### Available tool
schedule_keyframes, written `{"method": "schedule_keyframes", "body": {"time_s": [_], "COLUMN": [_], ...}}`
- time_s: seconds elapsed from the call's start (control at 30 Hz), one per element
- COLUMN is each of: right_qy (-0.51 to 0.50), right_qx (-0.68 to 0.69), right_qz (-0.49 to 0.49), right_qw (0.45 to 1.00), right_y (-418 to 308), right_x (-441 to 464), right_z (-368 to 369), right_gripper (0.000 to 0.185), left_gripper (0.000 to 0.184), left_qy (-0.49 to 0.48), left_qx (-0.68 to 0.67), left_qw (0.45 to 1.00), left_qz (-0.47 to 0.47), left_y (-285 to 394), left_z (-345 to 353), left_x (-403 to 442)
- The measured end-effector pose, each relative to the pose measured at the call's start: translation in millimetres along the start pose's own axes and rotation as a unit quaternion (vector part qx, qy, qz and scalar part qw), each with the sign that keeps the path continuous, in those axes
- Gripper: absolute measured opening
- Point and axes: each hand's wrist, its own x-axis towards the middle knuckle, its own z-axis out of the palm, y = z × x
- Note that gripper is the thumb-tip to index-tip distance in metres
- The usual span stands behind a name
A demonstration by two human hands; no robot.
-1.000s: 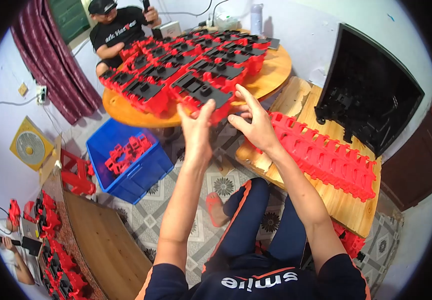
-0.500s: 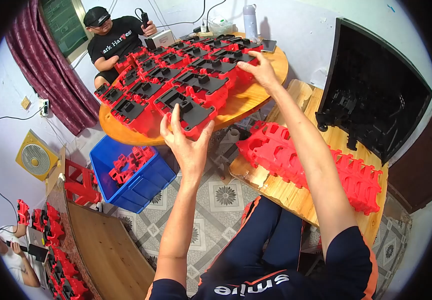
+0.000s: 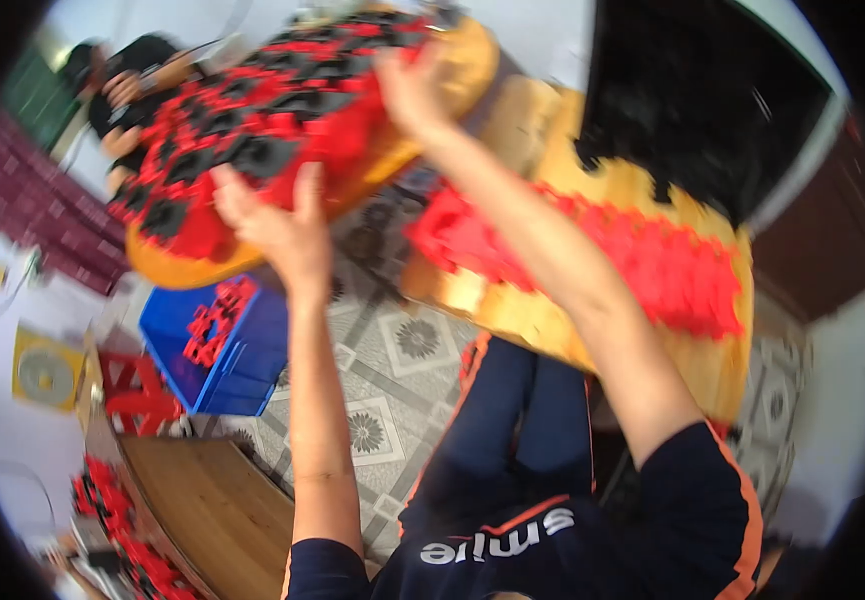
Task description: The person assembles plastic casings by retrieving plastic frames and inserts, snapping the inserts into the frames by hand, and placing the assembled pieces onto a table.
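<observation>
Rows of red plastic parts with black plates on top (image 3: 265,155) cover much of the round wooden table (image 3: 178,268). My left hand (image 3: 278,232) is at their near edge, thumb and fingers spread, close against the red side of the nearest part. Motion blur hides whether it touches. Farther along the right edge is my right hand (image 3: 415,95), its fingers apart and blurred beside the red parts. Neither hand shows anything lifted in it.
A row of red plastic parts (image 3: 643,265) lies on the wooden bench (image 3: 513,318) at right, before a large black screen (image 3: 693,95). Below the table stands a blue bin (image 3: 243,370) holding red parts. Another person (image 3: 143,85) sits across the table.
The view has swung, shifting the table left and upward in the picture, and is now blurred. Both my hands remain by the parts; the left one's fingers have come off the nearest black plate.
</observation>
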Motion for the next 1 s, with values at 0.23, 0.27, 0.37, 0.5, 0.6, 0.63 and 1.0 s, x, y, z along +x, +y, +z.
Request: {"method": "schedule_keyframes", "body": {"time_s": [0.23, 0.27, 0.37, 0.5, 0.6, 0.63, 1.0], "right_qy": [-0.094, -0.103, 0.077, 0.320, 0.343, 0.307, 0.052], "right_qx": [0.017, 0.014, -0.038, -0.332, -0.344, -0.284, -0.354], "right_qz": [0.206, 0.165, -0.111, -0.110, 0.023, 0.098, -0.083], "right_qw": [0.974, 0.981, 0.990, 0.880, 0.874, 0.903, 0.930], "right_y": [-61.8, -78.8, -83.2, -96.1, -48.6, -39.5, -138.9], "right_x": [-39.7, -46.9, -66.9, -126.1, -168.6, -176.8, -174.3], "right_z": [-23.4, -58.6, -193.4, -421.5, -520.8, -531.6, -537.4], "right_gripper": [0.095, 0.091, 0.065, 0.053, 0.056, 0.050, 0.013], "left_gripper": [0.107, 0.110, 0.107, 0.070, 0.064, 0.068, 0.116], "left_qy": [-0.012, -0.020, 0.102, 0.020, -0.244, -0.304, -0.508], "left_qx": [0.157, 0.137, 0.134, -0.225, -0.312, -0.342, -0.568], "left_qw": [0.985, 0.986, 0.985, 0.973, 0.888, 0.860, 0.644], "left_qz": [-0.075, -0.090, -0.028, -0.041, 0.232, 0.225, -0.069], "left_y": [-21.7, -32.0, -23.5, 151.2, 265.3, 310.4, 374.9], "left_z": [9.9, 12.5, 8.9, -18.7, 10.0, 7.7, 31.4], "left_x": [-3.3, -5.6, -22.2, -84.7, -163.7, -177.5, -205.3]}}
